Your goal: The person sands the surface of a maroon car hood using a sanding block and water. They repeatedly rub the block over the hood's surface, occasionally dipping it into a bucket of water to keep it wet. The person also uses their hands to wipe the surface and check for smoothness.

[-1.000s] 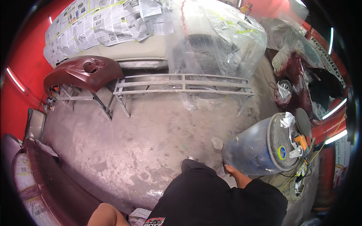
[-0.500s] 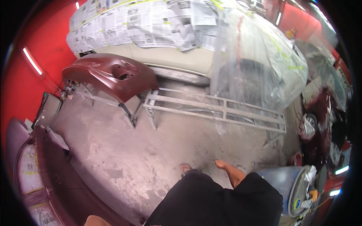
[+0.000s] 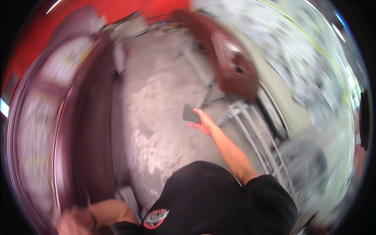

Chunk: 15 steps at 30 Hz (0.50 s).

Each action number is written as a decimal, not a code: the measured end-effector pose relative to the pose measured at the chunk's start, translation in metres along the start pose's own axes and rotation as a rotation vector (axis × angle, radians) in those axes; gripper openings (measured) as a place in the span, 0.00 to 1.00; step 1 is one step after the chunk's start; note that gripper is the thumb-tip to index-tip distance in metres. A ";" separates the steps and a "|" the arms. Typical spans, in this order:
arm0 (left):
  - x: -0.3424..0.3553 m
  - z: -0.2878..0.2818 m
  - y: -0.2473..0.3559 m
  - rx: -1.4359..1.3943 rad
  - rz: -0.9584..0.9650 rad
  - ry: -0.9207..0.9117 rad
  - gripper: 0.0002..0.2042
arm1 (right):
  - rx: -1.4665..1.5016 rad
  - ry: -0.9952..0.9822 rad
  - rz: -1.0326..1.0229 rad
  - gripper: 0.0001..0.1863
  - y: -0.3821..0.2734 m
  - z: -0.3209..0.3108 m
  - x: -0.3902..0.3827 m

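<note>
Head view. The right hand (image 3: 203,123) is extended forward over the concrete floor (image 3: 156,105), at the centre of the view. Its thumb and fingers are closed on a thin, dark grey rectangular piece (image 3: 190,113), which projects from the hand toward the left. The exact kind of this piece cannot be determined. The piece is located above the floor, between the maroon car body (image 3: 94,129) on the left and the metal rack (image 3: 256,131) on the right, apart from both.

The left hand (image 3: 72,221) is at the lower left, near the lower end of the maroon car body. It is blurred; whether its fingers are apart or together, and whether it touches the body, cannot be determined. Pale masking sheets (image 3: 37,129) cover areas along the outer side of this body.

Beyond the right hand, a maroon bumper cover (image 3: 227,55) rests on a support stand, with the metal rack just beside its near end. To the right, a beige car panel (image 3: 291,113) is bordered by masking paper (image 3: 309,66) and, nearer, translucent plastic sheeting (image 3: 329,156). A red wall (image 3: 156,8) closes the far side. The person wears a black shirt (image 3: 211,196) with a round badge (image 3: 155,218).
</note>
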<state>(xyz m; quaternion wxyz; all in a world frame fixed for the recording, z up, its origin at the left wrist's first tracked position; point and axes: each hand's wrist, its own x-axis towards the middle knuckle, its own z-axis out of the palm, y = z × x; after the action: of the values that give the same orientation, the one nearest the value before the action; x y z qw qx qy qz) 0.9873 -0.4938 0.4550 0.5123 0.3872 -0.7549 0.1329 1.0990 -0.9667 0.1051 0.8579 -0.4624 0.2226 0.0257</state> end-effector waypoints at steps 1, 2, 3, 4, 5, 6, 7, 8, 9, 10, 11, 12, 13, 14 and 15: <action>-0.029 0.008 -0.005 0.201 -0.150 0.227 0.15 | 0.024 -0.207 0.051 0.29 -0.012 0.051 0.011; -0.046 0.015 -0.007 0.403 -0.383 0.473 0.12 | 0.069 -0.399 0.138 0.27 -0.007 0.094 0.016; -0.067 0.023 -0.013 0.548 -0.698 0.719 0.10 | 0.069 -0.491 0.205 0.28 0.000 0.135 0.015; -0.087 0.032 -0.018 0.587 -0.980 0.929 0.08 | 0.074 -0.579 0.293 0.29 0.013 0.177 0.007; -0.110 0.042 -0.018 0.498 -1.249 1.065 0.11 | 0.073 -0.670 0.393 0.30 0.025 0.210 0.004; -0.144 0.050 -0.012 0.544 -1.341 1.043 0.10 | 0.031 -0.767 0.500 0.30 0.047 0.243 -0.006; -0.182 0.065 -0.007 0.525 -1.424 1.157 0.11 | -0.021 -0.867 0.592 0.29 0.064 0.275 -0.010; -0.212 0.083 0.000 0.554 -1.441 1.269 0.14 | -0.070 -0.963 0.685 0.28 0.086 0.304 -0.019; -0.238 0.099 0.008 0.641 -1.560 1.354 0.15 | -0.134 -1.001 0.771 0.27 0.106 0.332 -0.033; -0.261 0.114 0.015 0.717 -1.676 1.443 0.16 | -0.238 -1.041 0.846 0.27 0.130 0.351 -0.041; -0.277 0.130 0.023 0.697 -1.637 1.613 0.16 | -0.335 -1.095 0.919 0.27 0.156 0.367 -0.051; -0.283 0.146 0.020 0.684 -1.594 1.819 0.16 | -0.444 -1.151 1.029 0.26 0.177 0.379 -0.052; -0.293 0.157 0.023 0.692 -1.484 1.972 0.15 | -0.585 -1.258 1.065 0.26 0.203 0.392 -0.056; -0.302 0.172 0.033 0.689 -1.353 2.086 0.14 | -0.713 -1.359 1.063 0.25 0.226 0.399 -0.064; -0.311 0.194 0.041 0.862 -1.331 2.141 0.13 | -0.839 -1.455 1.040 0.24 0.246 0.406 -0.075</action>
<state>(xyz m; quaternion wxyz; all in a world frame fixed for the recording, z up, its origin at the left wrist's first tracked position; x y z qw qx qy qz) 0.8823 -0.4428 0.1051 0.6533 0.5151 0.4515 0.3226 1.1159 -0.4872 0.1352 0.4339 -0.4452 -0.2110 0.7543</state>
